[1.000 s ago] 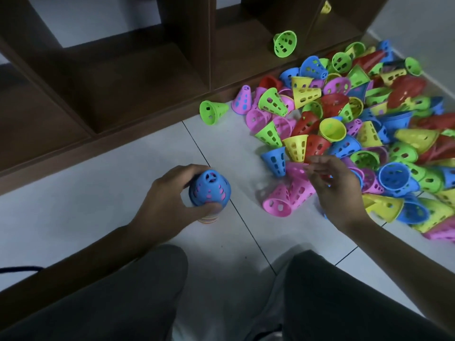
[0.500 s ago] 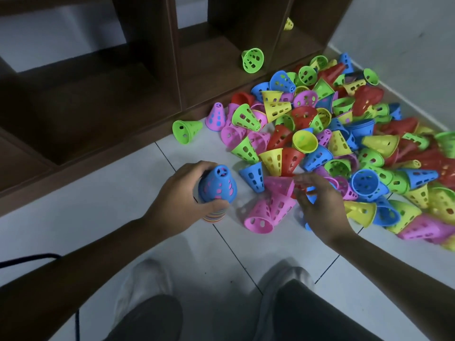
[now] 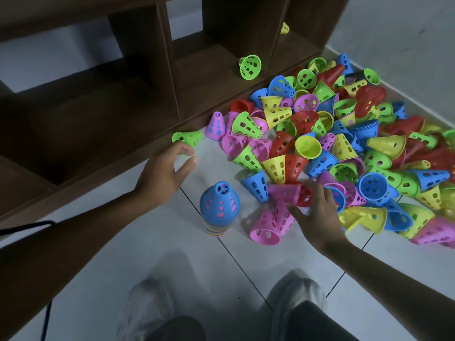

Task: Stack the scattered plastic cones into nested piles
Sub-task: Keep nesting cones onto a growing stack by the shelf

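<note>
A nested pile of cones (image 3: 219, 210), blue on top with striped rims below, stands upright on the tiled floor between my hands. My left hand (image 3: 163, 169) is open, apart from the pile, its fingertips close to a green cone (image 3: 188, 138) that lies on its side by the shelf base. My right hand (image 3: 316, 211) reaches into the heap of scattered cones (image 3: 344, 143); its fingers close around a pink cone (image 3: 286, 193) that lies on its side. Two more pink cones (image 3: 272, 223) lie just below it.
A dark wooden shelf unit (image 3: 123, 114) runs along the back left, with a green cone (image 3: 250, 67) and a yellow cone (image 3: 284, 28) in its compartments. A grey wall (image 3: 406, 45) borders the heap at right. My shoes (image 3: 298, 301) are at the bottom edge.
My left hand has let go of the blue-topped pile and moved up and left toward the green cone. My right hand stays at the heap's edge, on the pink cone.
</note>
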### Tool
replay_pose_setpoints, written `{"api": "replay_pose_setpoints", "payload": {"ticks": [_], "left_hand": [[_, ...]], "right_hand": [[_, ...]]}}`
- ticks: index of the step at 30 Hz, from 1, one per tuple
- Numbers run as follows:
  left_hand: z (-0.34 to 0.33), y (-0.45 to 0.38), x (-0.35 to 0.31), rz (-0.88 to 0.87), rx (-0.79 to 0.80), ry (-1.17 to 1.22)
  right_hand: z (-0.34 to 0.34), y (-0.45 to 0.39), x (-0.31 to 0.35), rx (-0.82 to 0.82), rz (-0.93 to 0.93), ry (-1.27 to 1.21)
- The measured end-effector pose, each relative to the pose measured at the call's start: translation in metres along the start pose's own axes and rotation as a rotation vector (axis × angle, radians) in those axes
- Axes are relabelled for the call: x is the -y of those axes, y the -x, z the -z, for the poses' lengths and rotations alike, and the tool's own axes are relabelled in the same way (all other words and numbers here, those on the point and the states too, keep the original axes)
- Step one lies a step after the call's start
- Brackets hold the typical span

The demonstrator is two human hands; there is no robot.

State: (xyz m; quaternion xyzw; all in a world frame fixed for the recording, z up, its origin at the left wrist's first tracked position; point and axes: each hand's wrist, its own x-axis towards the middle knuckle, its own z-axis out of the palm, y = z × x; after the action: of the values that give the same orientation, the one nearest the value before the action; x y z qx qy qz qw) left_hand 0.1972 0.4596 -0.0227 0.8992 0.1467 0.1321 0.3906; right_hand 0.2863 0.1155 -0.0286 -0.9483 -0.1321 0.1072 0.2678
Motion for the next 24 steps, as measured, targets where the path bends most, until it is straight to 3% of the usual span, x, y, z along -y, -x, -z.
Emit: {"api": "replay_pose_setpoints", "payload": {"ticks": [3,11,20,24], "left_hand": [[-0.007,-0.031,0.012,0.087,-0.007,-0.121],[-0.017,-0.089,0.037,0.137,0.183,-0.341],[-0.036,-0.098,0.05,0.138,0.113,-0.407],[-0.033,-0.095,0.063,0.125,0.231,-0.6]], "right_hand": [[0.002,-0.008,-0.005,0.075,-0.046,0.022],[0.011,-0.034,-0.012,0.194,-0.108,0.078],[-0.002,-0.049,-0.005,0.192,-0.125,0.076],[-0.009,-0.054,-0.002,0.211,-0.133,0.05]]}}
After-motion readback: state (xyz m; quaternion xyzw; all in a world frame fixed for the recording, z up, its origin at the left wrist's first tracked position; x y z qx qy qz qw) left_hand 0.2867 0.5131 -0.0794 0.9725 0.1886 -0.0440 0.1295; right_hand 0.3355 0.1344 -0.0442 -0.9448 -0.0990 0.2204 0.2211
